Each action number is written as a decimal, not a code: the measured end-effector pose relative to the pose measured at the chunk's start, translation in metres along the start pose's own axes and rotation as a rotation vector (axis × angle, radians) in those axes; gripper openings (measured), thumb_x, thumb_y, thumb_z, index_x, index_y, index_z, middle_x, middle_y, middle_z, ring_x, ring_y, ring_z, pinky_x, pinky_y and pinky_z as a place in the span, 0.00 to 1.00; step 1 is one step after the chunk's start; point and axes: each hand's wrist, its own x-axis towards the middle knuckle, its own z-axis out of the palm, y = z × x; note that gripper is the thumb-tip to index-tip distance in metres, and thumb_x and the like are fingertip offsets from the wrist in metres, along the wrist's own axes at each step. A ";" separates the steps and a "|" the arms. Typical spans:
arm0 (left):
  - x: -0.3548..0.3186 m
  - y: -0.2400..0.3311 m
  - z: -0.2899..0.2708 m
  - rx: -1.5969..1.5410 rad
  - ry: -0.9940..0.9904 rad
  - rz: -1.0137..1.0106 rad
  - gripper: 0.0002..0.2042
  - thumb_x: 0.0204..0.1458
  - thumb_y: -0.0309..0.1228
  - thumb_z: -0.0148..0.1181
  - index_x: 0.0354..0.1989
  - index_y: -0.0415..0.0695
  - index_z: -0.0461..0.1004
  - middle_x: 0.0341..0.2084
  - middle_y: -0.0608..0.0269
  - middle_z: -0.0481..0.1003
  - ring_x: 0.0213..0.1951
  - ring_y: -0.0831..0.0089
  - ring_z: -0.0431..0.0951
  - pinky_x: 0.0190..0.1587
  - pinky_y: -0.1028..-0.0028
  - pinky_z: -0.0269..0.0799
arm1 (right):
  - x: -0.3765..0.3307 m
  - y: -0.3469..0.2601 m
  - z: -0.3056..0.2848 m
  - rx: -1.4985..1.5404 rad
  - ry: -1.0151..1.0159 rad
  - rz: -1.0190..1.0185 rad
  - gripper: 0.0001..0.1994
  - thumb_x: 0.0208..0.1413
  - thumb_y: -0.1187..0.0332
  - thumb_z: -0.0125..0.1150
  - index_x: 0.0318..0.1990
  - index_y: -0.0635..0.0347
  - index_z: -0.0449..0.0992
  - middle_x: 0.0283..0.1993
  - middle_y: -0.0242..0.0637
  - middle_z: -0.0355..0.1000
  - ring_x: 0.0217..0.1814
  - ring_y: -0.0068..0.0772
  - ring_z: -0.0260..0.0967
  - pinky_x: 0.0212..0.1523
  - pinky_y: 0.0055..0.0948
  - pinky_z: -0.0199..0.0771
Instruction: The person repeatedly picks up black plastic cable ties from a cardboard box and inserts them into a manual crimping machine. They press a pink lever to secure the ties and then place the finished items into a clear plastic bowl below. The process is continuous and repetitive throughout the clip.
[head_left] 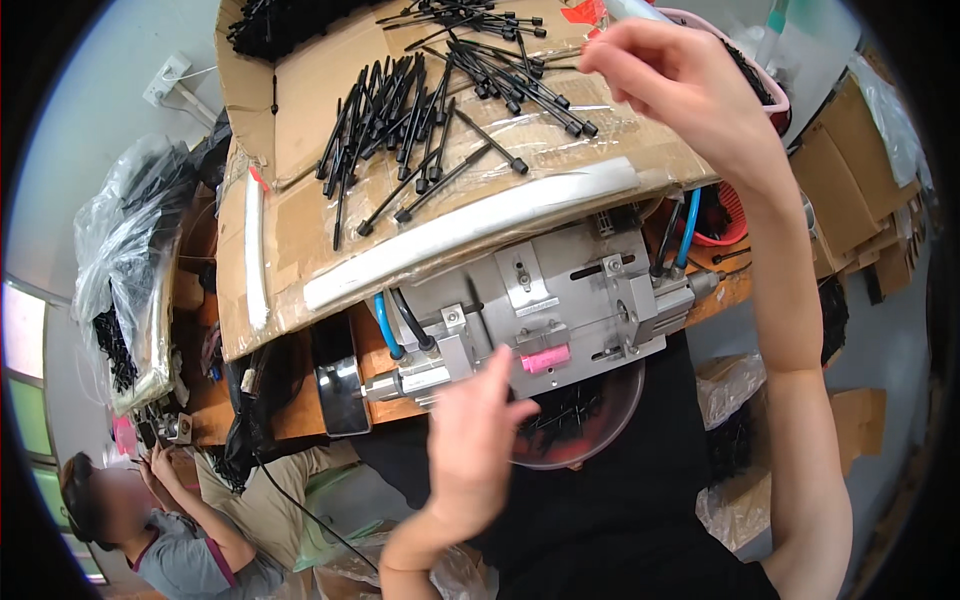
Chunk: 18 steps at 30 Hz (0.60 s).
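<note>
My left hand (468,450), slightly blurred, is over the front of a metal fixture (590,270), forefinger stretched out and thumb apart, with nothing seen in it. Just beyond its fingertips a pink block (545,359) sits on the fixture. Up at the right, my right hand (680,90) is above the cardboard tray's far right side, fingers curled and closed in a pinch. A thin dark rod end shows by its fingertips, but I cannot tell whether it is held. Loose black rods with thick knobbed ends (400,125) lie in the cardboard tray (290,150).
Below the fixture is a round bowl (600,440) with dark pieces. Blue air hoses (388,328) run to the fixture. A phone (342,390) lies on the wooden table at left. A red basket (728,215) stands right. Another person (200,540) works at lower left.
</note>
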 end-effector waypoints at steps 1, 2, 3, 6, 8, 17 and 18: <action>-0.021 0.006 0.013 0.030 -0.053 -0.023 0.30 0.44 0.21 0.68 0.60 0.33 0.67 0.34 0.56 0.73 0.35 0.63 0.72 0.39 0.69 0.71 | -0.008 -0.009 0.002 0.166 -0.011 0.106 0.12 0.67 0.64 0.53 0.43 0.66 0.75 0.28 0.28 0.72 0.27 0.13 0.65 0.25 0.17 0.62; -0.035 0.011 0.029 0.043 -0.110 -0.036 0.33 0.45 0.22 0.68 0.63 0.30 0.63 0.34 0.56 0.72 0.36 0.63 0.72 0.40 0.69 0.70 | -0.018 -0.015 0.001 0.316 -0.017 0.222 0.13 0.68 0.63 0.51 0.43 0.66 0.75 0.29 0.29 0.72 0.26 0.12 0.64 0.24 0.16 0.61; -0.041 0.014 0.042 0.043 -0.143 -0.045 0.33 0.46 0.22 0.67 0.63 0.29 0.63 0.34 0.57 0.71 0.37 0.63 0.71 0.40 0.69 0.70 | -0.030 -0.012 -0.002 0.392 0.017 0.235 0.15 0.70 0.60 0.48 0.44 0.65 0.74 0.30 0.33 0.72 0.27 0.11 0.64 0.22 0.13 0.60; -0.046 0.017 0.064 0.071 -0.201 -0.070 0.32 0.48 0.22 0.65 0.64 0.29 0.61 0.34 0.56 0.69 0.36 0.63 0.70 0.41 0.67 0.69 | -0.052 -0.012 -0.003 0.575 0.124 0.240 0.16 0.70 0.59 0.47 0.47 0.66 0.72 0.30 0.35 0.73 0.27 0.13 0.66 0.21 0.13 0.60; -0.043 0.018 0.067 0.074 -0.197 -0.108 0.34 0.46 0.20 0.66 0.64 0.30 0.60 0.35 0.54 0.69 0.37 0.59 0.69 0.41 0.63 0.68 | -0.061 -0.021 0.001 0.589 0.148 0.157 0.14 0.69 0.63 0.48 0.48 0.67 0.72 0.32 0.38 0.74 0.30 0.19 0.70 0.22 0.14 0.64; -0.003 0.002 0.031 0.077 -0.205 0.001 0.30 0.48 0.22 0.64 0.63 0.36 0.65 0.35 0.57 0.69 0.38 0.63 0.70 0.41 0.67 0.70 | -0.167 -0.049 0.059 0.086 0.087 0.063 0.15 0.43 0.80 0.72 0.41 0.63 0.78 0.30 0.39 0.75 0.28 0.32 0.72 0.30 0.26 0.73; 0.010 -0.005 0.020 0.104 -0.146 -0.085 0.28 0.44 0.16 0.63 0.59 0.42 0.71 0.37 0.53 0.70 0.43 0.57 0.70 0.46 0.62 0.68 | -0.184 -0.052 0.078 0.097 0.046 0.111 0.19 0.44 0.78 0.72 0.45 0.63 0.77 0.29 0.41 0.73 0.26 0.35 0.70 0.27 0.29 0.71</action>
